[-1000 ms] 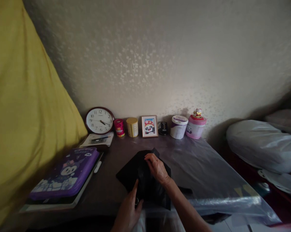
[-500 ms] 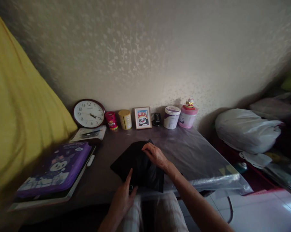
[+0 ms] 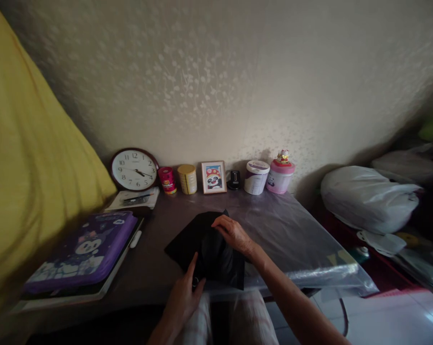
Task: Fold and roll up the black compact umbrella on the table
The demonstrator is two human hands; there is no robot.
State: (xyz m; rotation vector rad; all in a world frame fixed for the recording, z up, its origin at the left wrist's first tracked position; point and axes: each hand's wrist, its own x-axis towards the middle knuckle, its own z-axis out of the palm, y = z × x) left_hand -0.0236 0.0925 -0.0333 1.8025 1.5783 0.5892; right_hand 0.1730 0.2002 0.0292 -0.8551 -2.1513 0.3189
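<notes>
A piece of black cloth, perhaps a bag, lies crumpled near the table's front edge, its middle raised in folds. At its upper right side my right hand pinches the fabric between thumb and fingertips. My left hand is at the near left edge of the cloth, index finger stretched along it and thumb held apart. A small round shiny detail shows between that thumb and finger; I cannot make out what it is. The left hand's other fingers are mostly hidden.
On the plastic-covered table, a clock, tins, a picture frame and tubs line the wall. A purple case lies left, beside a yellow curtain. White plastic bags are piled right.
The view has shifted very slightly. Both hands keep nearly the same places on the black cloth, whose folds look almost unchanged.
</notes>
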